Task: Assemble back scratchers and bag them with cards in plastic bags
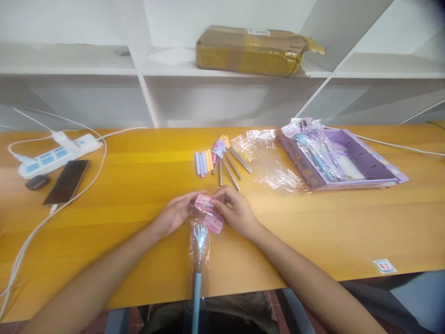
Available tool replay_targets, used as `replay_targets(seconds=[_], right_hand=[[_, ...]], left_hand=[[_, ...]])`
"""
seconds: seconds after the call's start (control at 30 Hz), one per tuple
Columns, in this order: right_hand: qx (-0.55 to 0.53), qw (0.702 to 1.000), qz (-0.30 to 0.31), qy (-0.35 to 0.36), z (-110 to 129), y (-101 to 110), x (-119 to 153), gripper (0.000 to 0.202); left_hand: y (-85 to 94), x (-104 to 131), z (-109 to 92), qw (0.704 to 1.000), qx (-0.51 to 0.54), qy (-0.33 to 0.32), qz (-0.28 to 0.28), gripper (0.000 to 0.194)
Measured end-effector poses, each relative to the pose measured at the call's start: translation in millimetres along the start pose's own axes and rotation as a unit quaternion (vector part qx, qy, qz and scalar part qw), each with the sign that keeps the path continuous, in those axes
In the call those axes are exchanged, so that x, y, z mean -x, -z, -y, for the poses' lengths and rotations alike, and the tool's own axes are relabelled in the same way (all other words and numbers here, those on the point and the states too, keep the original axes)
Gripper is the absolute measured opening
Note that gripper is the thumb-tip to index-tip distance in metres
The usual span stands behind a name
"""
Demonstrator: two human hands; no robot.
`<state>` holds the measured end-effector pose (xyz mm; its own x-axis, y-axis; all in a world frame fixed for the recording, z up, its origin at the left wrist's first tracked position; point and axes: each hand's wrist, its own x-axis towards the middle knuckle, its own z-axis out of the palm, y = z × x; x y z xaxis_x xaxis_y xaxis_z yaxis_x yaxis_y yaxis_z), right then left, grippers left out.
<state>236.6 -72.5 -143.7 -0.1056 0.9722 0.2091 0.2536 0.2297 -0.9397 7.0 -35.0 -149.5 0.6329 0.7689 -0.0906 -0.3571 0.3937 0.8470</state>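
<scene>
My right hand (pixel 236 211) pinches a small pink printed card (pixel 204 202) between thumb and fingers. At the card's left edge, my left hand (pixel 175 214) has its fingers curled against it, thumb beneath. Another pink card (pixel 213 223) lies just below. Under both hands is a light blue back scratcher (pixel 200 237) with a hand-shaped head, inside a clear plastic sleeve (pixel 192 260); its handle extends over the table's front edge. Beyond my hands lie several loose scratcher heads on metal rods (pixel 227 166) and a row of pastel handle tubes (pixel 203 162).
Clear plastic sleeves (pixel 274 162) are piled beside a purple box (pixel 375 160) holding bagged back scratchers. At left are a power strip (pixel 52 158), a phone (pixel 67 182), a dark mouse-like object (pixel 37 182) and white cables. A taped carton (pixel 250 51) sits on the shelf above.
</scene>
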Motion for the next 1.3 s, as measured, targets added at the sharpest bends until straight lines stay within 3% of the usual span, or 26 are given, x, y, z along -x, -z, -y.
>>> replay_targets(seconds=[0.2,0.7,0.97,1.3], right_hand=[[0.007,1.0,0.005,-0.001,2,2,0,0.022],[-0.011,1.0,-0.003,0.017,10,3,1,0.018],[0.022,0.997,0.007,0.07,15,5,2,0.009],[0.081,0.989,0.016,0.12,17,5,3,0.02]], left_hand=[[-4.3,1,-1,0.998,-0.025,-0.002,-0.05,0.043],[-0.2,1,-3,0.997,0.024,0.004,-0.068,0.035],[-1.8,1,-5,0.995,0.028,0.001,-0.091,0.033],[-3.3,1,-7,0.994,0.018,-0.004,-0.104,0.033]])
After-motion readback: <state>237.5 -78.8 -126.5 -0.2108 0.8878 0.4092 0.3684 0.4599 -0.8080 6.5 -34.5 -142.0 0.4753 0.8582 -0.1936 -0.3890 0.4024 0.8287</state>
